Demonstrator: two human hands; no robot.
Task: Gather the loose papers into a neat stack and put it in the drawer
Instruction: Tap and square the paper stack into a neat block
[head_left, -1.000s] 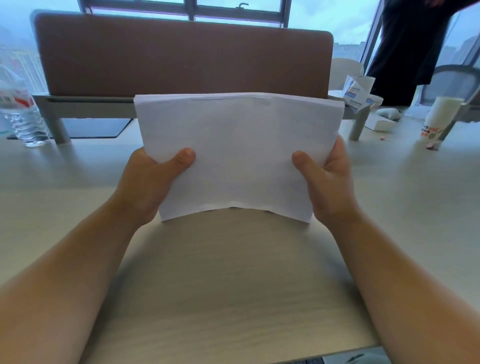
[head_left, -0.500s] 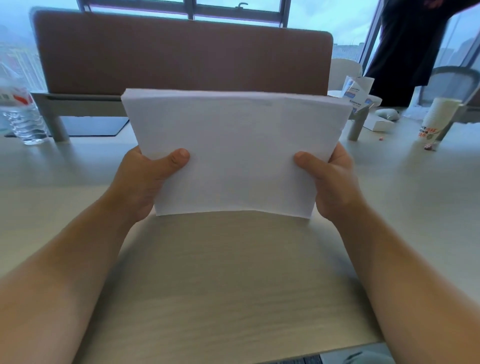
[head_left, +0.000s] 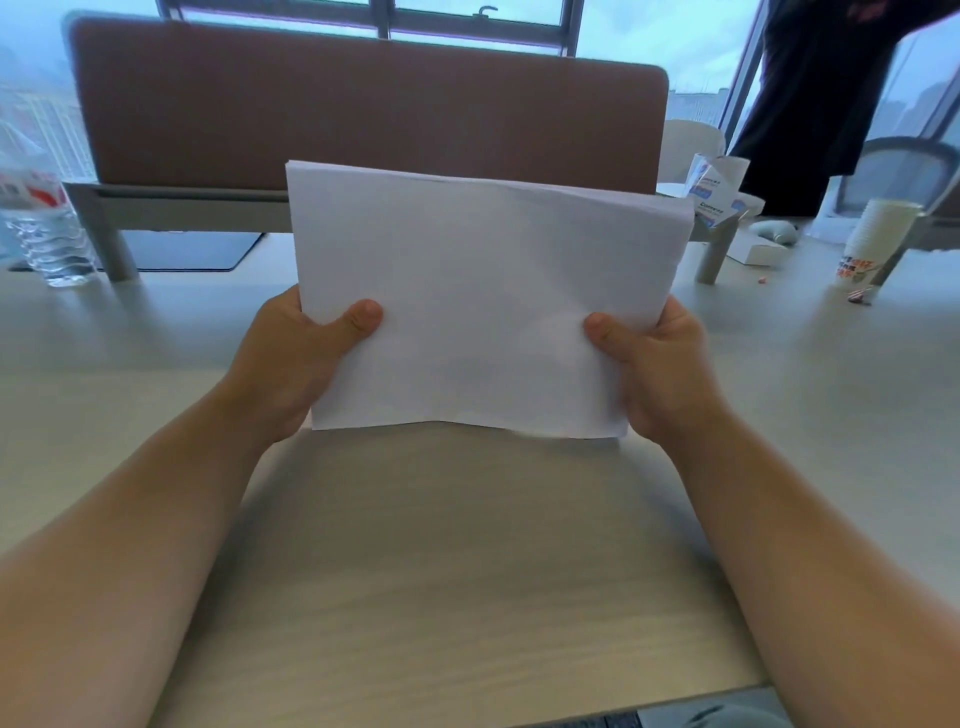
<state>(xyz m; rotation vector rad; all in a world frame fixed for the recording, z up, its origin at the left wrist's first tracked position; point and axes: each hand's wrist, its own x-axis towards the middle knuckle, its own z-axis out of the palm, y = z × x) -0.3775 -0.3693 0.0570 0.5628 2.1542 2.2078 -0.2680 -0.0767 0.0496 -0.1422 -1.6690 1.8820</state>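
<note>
A stack of white papers (head_left: 483, 296) stands nearly upright in front of me, its lower edge on or just above the light wooden desk (head_left: 441, 571). My left hand (head_left: 296, 364) grips the stack's left side, thumb on the front sheet. My right hand (head_left: 660, 369) grips the right side the same way. The top right corner shows several sheet edges slightly fanned. No drawer is visible.
A brown divider panel (head_left: 363, 109) on grey legs runs across the desk behind the papers. A clear water bottle (head_left: 41, 223) stands far left. At the right are a stack of paper cups (head_left: 872, 239), a small carton (head_left: 714, 192) and a person in dark clothes (head_left: 821, 88).
The stack has narrowed in view and straightened, with its bottom edge more even. Both hands have kept their grip on its sides and moved closer together.
</note>
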